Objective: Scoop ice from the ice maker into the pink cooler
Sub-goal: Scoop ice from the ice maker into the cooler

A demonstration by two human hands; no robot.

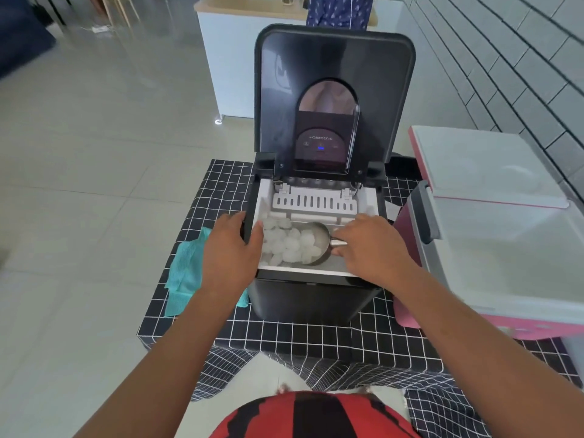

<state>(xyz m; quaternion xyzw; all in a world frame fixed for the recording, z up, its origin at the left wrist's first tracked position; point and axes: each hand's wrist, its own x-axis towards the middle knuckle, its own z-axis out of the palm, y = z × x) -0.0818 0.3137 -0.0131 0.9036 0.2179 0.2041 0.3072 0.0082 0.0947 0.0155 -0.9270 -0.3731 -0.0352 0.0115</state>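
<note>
The right hand point(374, 248) pinches the thin handle of a steel scoop point(316, 243), its rigid bowl pushed into the ice point(284, 245) in the ice maker point(316, 298) bin. The left hand point(232, 248) lies flat on the bin's left rim. Cloudy, rounded nuggets look wet, slippery and loose, likely to tumble; the handle is the sensible grip. The pink cooler point(505, 324), lid raised, stands at the checked tablecloth's point(284, 339) right edge.

The ice maker point(316, 298) shows "alectric" on the control panel point(320, 147) inside its raised lid.
</note>
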